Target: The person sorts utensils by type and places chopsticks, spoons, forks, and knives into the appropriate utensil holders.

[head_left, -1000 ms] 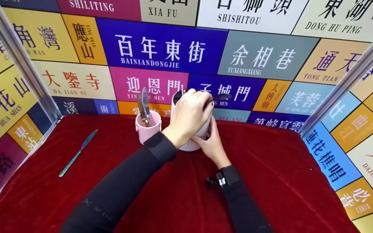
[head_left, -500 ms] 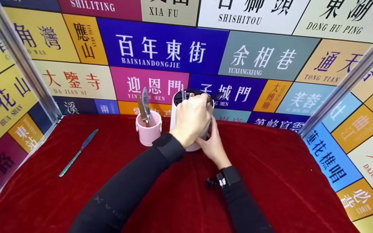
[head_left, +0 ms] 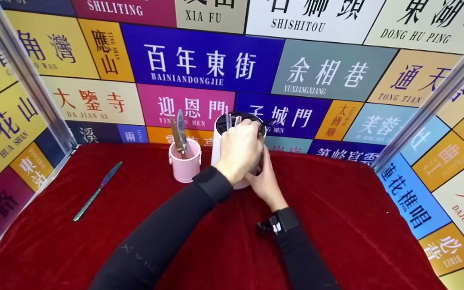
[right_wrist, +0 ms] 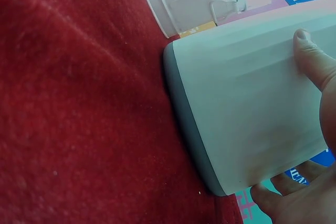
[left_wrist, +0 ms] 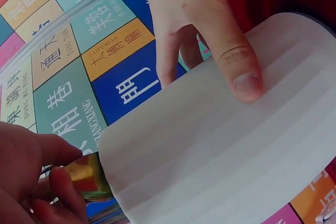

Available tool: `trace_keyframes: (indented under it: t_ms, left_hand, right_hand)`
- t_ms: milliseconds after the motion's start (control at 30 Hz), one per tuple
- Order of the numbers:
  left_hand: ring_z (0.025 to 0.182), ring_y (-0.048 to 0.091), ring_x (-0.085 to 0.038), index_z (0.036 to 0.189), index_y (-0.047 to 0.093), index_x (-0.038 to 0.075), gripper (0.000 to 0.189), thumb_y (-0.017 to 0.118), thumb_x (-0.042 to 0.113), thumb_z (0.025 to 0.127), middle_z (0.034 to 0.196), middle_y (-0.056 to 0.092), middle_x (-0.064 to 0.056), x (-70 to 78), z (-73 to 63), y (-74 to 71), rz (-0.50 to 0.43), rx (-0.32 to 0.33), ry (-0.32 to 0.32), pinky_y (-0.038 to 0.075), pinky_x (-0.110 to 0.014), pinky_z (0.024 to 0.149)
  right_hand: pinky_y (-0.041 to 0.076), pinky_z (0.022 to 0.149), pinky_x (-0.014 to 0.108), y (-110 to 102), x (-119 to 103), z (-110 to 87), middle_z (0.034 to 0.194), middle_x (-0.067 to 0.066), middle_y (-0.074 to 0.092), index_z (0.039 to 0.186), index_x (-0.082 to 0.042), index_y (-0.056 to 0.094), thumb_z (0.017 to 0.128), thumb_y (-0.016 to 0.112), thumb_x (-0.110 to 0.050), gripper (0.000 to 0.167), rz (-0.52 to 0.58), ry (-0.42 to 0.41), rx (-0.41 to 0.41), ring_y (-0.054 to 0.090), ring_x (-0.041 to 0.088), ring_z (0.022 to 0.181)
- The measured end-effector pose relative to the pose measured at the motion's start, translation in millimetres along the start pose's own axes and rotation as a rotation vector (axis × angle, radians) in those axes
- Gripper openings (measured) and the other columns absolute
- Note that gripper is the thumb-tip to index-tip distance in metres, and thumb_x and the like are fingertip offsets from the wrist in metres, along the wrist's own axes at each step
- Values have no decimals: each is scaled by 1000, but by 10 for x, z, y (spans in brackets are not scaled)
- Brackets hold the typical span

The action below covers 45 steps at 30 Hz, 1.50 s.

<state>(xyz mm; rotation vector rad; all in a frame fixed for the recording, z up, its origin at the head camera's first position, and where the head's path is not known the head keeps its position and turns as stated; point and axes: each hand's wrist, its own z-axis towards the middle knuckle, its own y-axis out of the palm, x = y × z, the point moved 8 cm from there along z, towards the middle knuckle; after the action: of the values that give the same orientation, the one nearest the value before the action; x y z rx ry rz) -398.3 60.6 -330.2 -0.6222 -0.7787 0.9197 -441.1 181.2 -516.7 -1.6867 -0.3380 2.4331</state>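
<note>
Nearest me, the person's right hand (head_left: pixel 265 181) was wrapped around the lower side of the tall white ribbed plastic utensil holder (head_left: pixel 220 139), thumb (left_wrist: pixel 239 66) pressed flat on its wall and fingers curling behind, bracing it on the red velvet tablecloth (head_left: pixel 336 225). Just above, the left hand (head_left: pixel 240 149) was bunched at the holder's dark rim, fingertips pinched on a thin metal piece of cutlery (head_left: pixel 267 122) angled across the opening; what kind of piece, I could not tell. The holder stood upright at mid-table, close to the back wall. To my eye, this step would go best with the base kept pinned and the handle brought upright over a slot before it goes down, so the tall holder would not tip. Just left stood a small pink cup (head_left: pixel 184 160) with knives in it, and further left a loose table knife (head_left: pixel 97 190) lay alone on the cloth. Behind hung the colourful sign-covered backdrop (head_left: pixel 204 60).
</note>
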Motion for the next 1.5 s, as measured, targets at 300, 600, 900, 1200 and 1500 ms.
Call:
trace_keyframes:
  t_ms: [300, 600, 900, 1200, 1500]
  left_hand:
    - [94, 81, -39, 116, 78, 15, 20, 70, 28, 104, 110, 77, -3, -13, -28, 11, -5, -10, 3, 67, -54, 81]
    - [99, 82, -37, 137, 72, 15, 34, 68, 25, 105, 135, 76, -3, 13, -175, -153, -64, 45, 93, 67, -53, 88]
    - [101, 79, -22, 119, 78, 15, 18, 71, 25, 106, 121, 75, -1, 15, -464, -366, -143, 219, 255, 64, -47, 92]
    - [81, 77, -19, 113, 77, 15, 12, 69, 22, 107, 100, 77, 3, -318, -672, -396, -130, 194, 249, 64, -39, 67]
    - [82, 80, -24, 110, 79, 16, 11, 74, 25, 105, 100, 83, 0, -961, -871, -436, -91, 184, 130, 66, -46, 72]
  right_hand:
    - [36, 133, 60, -8, 28, -2, 185, 12, 22, 179, -15, 9, 91, 89, -13, 119, 8, -5, 12, 37, 35, 164]
    - [36, 133, 57, -5, 24, 5, 185, 7, 23, 179, -18, 9, 91, 90, -15, 120, 33, -4, 5, 37, 30, 165]
    - [36, 134, 53, 7, 41, -2, 184, 10, 26, 179, -16, 9, 93, 83, -6, 113, 72, 15, 7, 35, 29, 167]
    - [38, 133, 55, 16, 35, -3, 182, 15, 28, 179, -16, 10, 90, 93, -21, 122, 32, 56, 20, 40, 35, 163]
    - [41, 131, 52, 21, 13, 18, 179, 7, 34, 178, -25, 17, 86, 97, -26, 121, 45, 46, 30, 43, 28, 162]
